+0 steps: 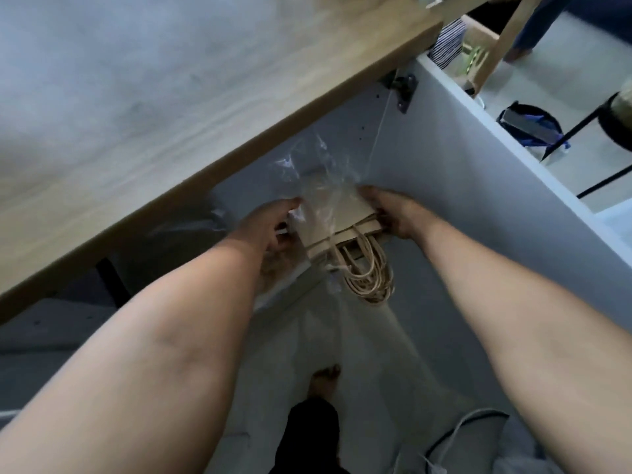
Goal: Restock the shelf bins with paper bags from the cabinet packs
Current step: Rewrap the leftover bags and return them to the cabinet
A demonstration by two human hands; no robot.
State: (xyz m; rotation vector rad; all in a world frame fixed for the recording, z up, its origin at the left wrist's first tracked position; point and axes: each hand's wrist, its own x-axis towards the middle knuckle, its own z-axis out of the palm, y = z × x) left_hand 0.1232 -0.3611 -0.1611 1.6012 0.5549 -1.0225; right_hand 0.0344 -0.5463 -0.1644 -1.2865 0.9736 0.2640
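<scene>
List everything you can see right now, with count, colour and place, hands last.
paper bags: one bundle, brown, centre, held between both hands
rope handles: several, beige, hanging below the bundle
plastic wrap: one, clear, around the bundle's top
countertop: one, light wood, upper left
cabinet door: one, white, open, right
hinge: one, dark, at the door's top
cardboard box: one, brown, top right
cable: one, white, floor, bottom right
foot: one, bare, bottom centre
left hand: on the wrap's left side
right hand: gripping the bundle's right edge
</scene>
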